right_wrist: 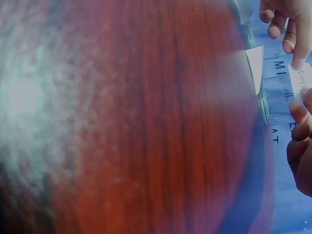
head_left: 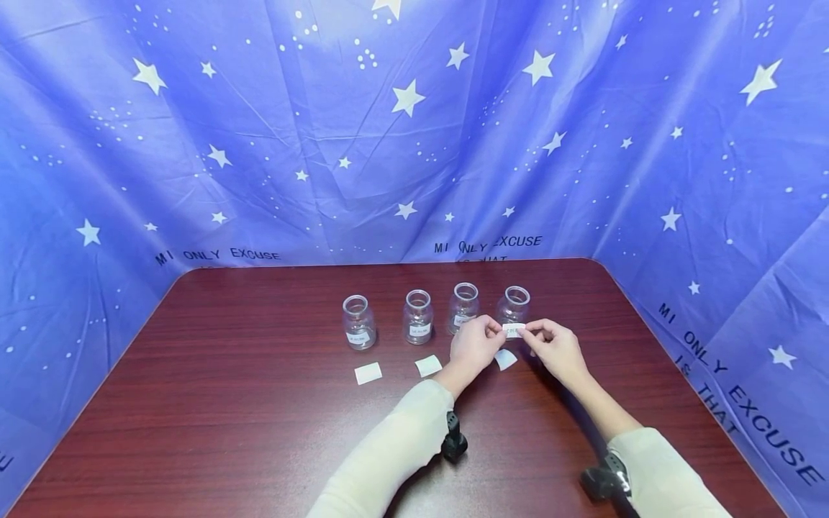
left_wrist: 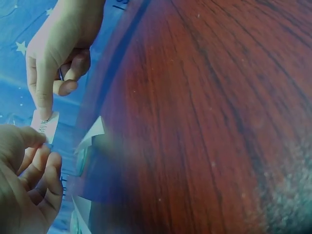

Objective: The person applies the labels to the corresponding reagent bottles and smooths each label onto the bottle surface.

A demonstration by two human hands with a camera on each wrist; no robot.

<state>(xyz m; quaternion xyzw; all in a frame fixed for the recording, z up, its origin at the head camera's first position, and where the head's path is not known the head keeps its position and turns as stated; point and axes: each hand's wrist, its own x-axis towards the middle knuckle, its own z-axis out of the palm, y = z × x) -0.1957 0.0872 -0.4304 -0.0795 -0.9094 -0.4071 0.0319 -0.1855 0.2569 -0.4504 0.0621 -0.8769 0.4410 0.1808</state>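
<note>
A small white label with printed characters is stretched between both hands, in front of the rightmost glass jar. My left hand pinches its left end between thumb and fingers. The right hand pinches the other end. Whether the label touches the jar cannot be told. In the left wrist view the label is held between the fingertips; the right wrist view shows part of it at the edge. Just below the hands, a slightly curled white paper piece lies on the table.
Three more open glass jars, the left one, the second and the third, bear white labels and stand in a row. Paper pieces lie before the jars on the dark red wooden table. A starry blue cloth hangs behind.
</note>
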